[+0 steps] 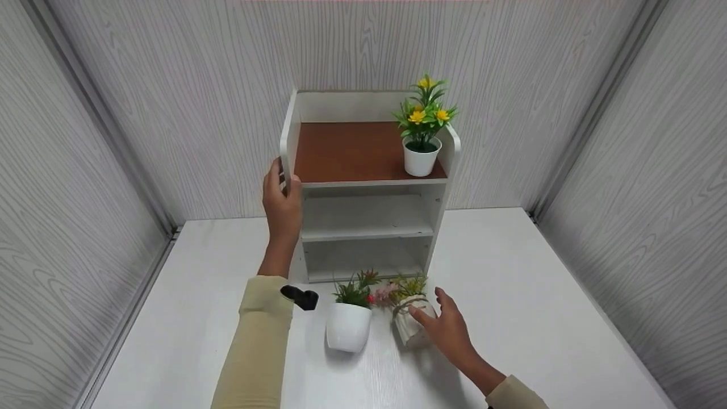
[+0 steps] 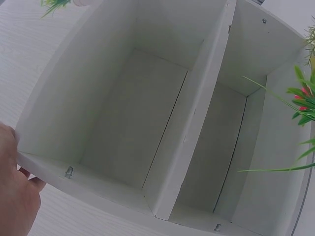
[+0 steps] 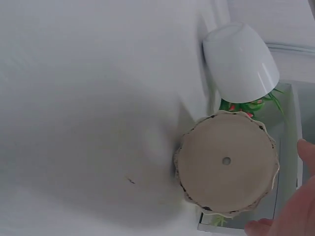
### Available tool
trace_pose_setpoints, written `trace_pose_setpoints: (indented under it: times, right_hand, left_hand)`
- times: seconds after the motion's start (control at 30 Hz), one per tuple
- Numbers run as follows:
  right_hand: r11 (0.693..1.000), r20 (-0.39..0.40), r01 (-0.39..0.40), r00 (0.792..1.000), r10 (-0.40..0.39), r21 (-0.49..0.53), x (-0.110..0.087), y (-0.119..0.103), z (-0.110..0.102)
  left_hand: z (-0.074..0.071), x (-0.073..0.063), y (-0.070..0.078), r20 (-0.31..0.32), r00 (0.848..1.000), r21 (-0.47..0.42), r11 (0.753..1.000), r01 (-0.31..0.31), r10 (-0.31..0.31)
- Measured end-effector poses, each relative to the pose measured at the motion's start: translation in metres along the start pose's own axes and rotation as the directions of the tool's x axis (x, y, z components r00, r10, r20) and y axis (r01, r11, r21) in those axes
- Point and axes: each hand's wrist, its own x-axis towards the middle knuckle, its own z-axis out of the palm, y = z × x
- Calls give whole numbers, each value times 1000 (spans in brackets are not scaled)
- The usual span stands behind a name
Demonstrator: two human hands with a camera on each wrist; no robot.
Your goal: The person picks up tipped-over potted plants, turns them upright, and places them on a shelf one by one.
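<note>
A small white shelf unit [image 1: 366,233] with a brown top stands against the back wall. My left hand [image 1: 284,204] grips the upper part of its left side panel, thumb in front and fingers behind. Low at the front right, my right hand [image 1: 451,329] is spread beside a rustic cream flowerpot [image 1: 412,326], its thumb overlapping the pot in the head view. That pot lies tilted, plants toward the shelf; its scalloped base [image 3: 226,172] faces the right wrist camera. Left of it, a glossy white flowerpot [image 1: 347,328] with red-flowered greenery also lies tilted on the table.
A white potted plant with yellow flowers [image 1: 419,159] stands upright at the right end of the brown top. Two lower compartments face forward, split by a middle shelf board [image 1: 369,232]. Wood-grain panels [image 1: 636,170] enclose the white table [image 1: 500,267] at the back and sides.
</note>
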Motion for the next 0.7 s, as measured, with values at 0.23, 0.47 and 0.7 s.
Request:
trace_pose_setpoints:
  times: [0.23, 0.47, 0.7]
  right_hand:
    - [999, 39, -38, 998, 39, -38, -1, 7, 5]
    - [996, 93, -59, 994, 65, -67, 0, 13, 6]
    - [990, 94, -91, 990, 101, -105, 1, 12, 6]
  left_hand:
    - [-1, -1, 0, 5, 1000, -1, 1000, 1, -1]
    - [-1, 0, 0, 11, 1000, -9, 1000, -8, 8]
    - [-1, -1, -1, 15, 1000, -4, 1000, -2, 2]
